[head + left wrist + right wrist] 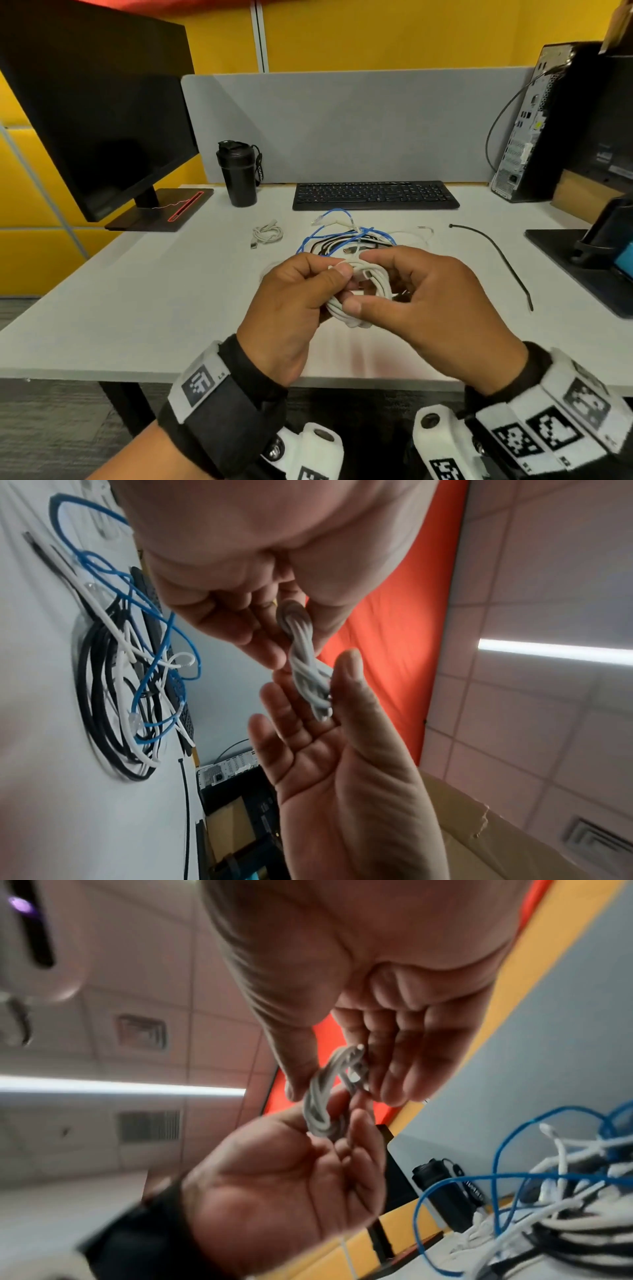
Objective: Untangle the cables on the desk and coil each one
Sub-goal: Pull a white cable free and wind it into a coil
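A small white cable coil [371,284] is held above the desk's front middle. My left hand [337,274] pinches its left side with thumb and fingers. My right hand [361,281] grips its right side, thumb below and index finger curled over the top. In the left wrist view the twisted coil [301,653] sits between both hands, as does the coil [318,1096] in the right wrist view. Just behind them a tangle of blue, black and white cables [342,236] lies on the desk [137,291]. Another coiled white cable [267,234] lies to its left.
A black keyboard [373,195] sits at the back, with a black bottle [239,174] and a monitor [102,120] to the left. A computer tower [548,120] and a black stand [599,257] are on the right. A thin black strap [496,253] lies right of the tangle.
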`<state>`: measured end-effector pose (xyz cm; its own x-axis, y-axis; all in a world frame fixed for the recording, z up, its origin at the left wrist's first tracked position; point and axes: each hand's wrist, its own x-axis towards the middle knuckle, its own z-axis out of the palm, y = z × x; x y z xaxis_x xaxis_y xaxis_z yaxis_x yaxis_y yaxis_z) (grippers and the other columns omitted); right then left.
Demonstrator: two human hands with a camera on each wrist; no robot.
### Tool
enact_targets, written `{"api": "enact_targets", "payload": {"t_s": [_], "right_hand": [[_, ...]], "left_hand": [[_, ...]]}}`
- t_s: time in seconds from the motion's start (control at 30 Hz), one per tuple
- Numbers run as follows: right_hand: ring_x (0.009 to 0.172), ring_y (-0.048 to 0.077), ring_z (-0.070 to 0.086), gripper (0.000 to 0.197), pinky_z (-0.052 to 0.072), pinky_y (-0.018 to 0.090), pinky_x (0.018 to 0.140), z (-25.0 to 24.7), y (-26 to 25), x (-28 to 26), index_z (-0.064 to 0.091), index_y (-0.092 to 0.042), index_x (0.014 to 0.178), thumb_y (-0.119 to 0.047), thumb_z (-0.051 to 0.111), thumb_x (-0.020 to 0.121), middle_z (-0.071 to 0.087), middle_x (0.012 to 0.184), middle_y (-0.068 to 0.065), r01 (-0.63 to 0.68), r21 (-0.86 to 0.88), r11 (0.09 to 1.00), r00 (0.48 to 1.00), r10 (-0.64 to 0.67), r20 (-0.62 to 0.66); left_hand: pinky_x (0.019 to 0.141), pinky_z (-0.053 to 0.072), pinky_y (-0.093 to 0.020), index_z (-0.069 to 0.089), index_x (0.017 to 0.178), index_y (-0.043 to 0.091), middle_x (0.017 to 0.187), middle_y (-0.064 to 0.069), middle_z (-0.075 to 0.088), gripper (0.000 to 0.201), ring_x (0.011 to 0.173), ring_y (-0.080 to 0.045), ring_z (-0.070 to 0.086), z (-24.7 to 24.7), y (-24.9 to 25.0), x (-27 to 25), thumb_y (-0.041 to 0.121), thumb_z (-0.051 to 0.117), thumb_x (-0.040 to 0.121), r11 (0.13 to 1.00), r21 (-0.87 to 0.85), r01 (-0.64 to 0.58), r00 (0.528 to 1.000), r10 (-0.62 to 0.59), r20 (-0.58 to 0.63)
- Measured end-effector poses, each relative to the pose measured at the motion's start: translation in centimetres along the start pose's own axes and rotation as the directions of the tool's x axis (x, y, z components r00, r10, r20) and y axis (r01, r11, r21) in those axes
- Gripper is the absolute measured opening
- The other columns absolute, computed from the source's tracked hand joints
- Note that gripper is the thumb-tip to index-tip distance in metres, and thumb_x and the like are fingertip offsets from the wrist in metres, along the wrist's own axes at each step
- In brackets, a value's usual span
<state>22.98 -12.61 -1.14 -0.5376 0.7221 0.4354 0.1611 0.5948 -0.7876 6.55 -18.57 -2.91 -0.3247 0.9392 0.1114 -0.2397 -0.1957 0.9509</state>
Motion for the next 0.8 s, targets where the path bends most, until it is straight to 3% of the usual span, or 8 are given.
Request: {"api": "enact_targets", "payload": {"t_s": [0.07,0.17,0.23,0.33,0.5,0.67,0.8], "right_hand": [[0.078,0.000,0.068,0.025,0.053,0.018,0.069,0.4,0.2,0.0,0.073,-0.035,0.097,-0.043,0.076,0.074,0.072,0.087,-0.023,0.043,-0.123,0.991,0.991,-0.057,-0.119],[0.079,0.006,0.070,0.013,0.056,0.030,0.074,0.3,1.0,0.5,0.076,-0.031,0.092,-0.022,0.074,0.082,0.075,0.084,-0.016,-0.018,0.018,1.000,0.981,0.021,-0.194],[0.078,0.012,0.072,0.019,0.056,0.035,0.072,0.1,1.5,0.9,0.077,-0.029,0.092,-0.013,0.073,0.084,0.077,0.085,-0.008,-0.066,0.157,0.985,0.984,0.091,-0.152],[0.071,0.012,0.071,0.028,0.053,0.024,0.062,0.4,1.7,1.1,0.076,-0.034,0.092,-0.008,0.072,0.085,0.077,0.082,-0.003,-0.089,0.225,0.970,0.994,0.103,-0.048],[0.068,0.009,0.070,0.032,0.052,0.017,0.061,1.5,2.1,2.0,0.077,-0.034,0.092,-0.004,0.072,0.083,0.078,0.085,-0.003,-0.104,0.282,0.954,0.995,0.101,0.027],[0.077,0.029,0.068,0.037,0.058,0.033,0.067,1.9,2.3,3.6,0.076,-0.021,0.095,0.011,0.072,0.077,0.076,0.091,0.013,-0.231,0.473,0.850,0.972,0.176,0.159],[0.078,0.035,0.069,0.037,0.058,0.041,0.073,1.9,2.2,4.2,0.074,-0.018,0.095,0.013,0.073,0.075,0.076,0.088,0.016,-0.264,0.441,0.857,0.960,0.191,0.205]], "left_hand": [[0.067,0.055,-0.027,0.077,0.081,0.017,0.083,-0.013,0.075,0.015,0.075,-0.020,0.069,0.2,0.0,-0.2,0.011,0.067,0.090,1.000,0.026,0.009,1.000,-0.010,0.020],[0.069,0.051,-0.026,0.076,0.085,0.019,0.084,-0.006,0.076,0.011,0.074,-0.012,0.067,0.4,0.3,-0.5,0.024,0.066,0.084,0.991,0.127,0.052,0.997,-0.059,0.051],[0.068,0.050,-0.023,0.074,0.091,0.018,0.089,-0.002,0.077,0.018,0.075,-0.008,0.068,0.0,0.6,-0.3,0.030,0.067,0.079,0.965,0.254,0.065,0.996,-0.079,0.047],[0.061,0.050,-0.016,0.072,0.102,0.019,0.091,-0.001,0.076,0.018,0.074,-0.006,0.066,-0.7,1.0,0.1,0.024,0.074,0.084,0.928,0.370,0.048,0.997,-0.065,0.033],[0.064,0.049,-0.024,0.063,0.117,0.018,0.076,0.002,0.071,0.034,0.072,-0.012,0.064,-2.1,1.6,0.9,0.010,0.074,0.086,0.942,0.320,0.102,0.985,-0.141,0.101],[0.070,0.053,-0.027,0.073,0.107,0.016,0.096,-0.013,0.075,0.027,0.080,-0.019,0.067,-3.7,2.4,1.7,0.009,0.075,0.081,0.959,0.263,0.104,0.976,-0.149,0.158],[0.075,0.055,-0.033,0.073,0.102,0.021,0.097,-0.013,0.075,0.024,0.079,-0.020,0.068,-3.6,2.2,1.9,0.020,0.076,0.078,0.952,0.292,0.096,0.974,-0.151,0.172]]}}
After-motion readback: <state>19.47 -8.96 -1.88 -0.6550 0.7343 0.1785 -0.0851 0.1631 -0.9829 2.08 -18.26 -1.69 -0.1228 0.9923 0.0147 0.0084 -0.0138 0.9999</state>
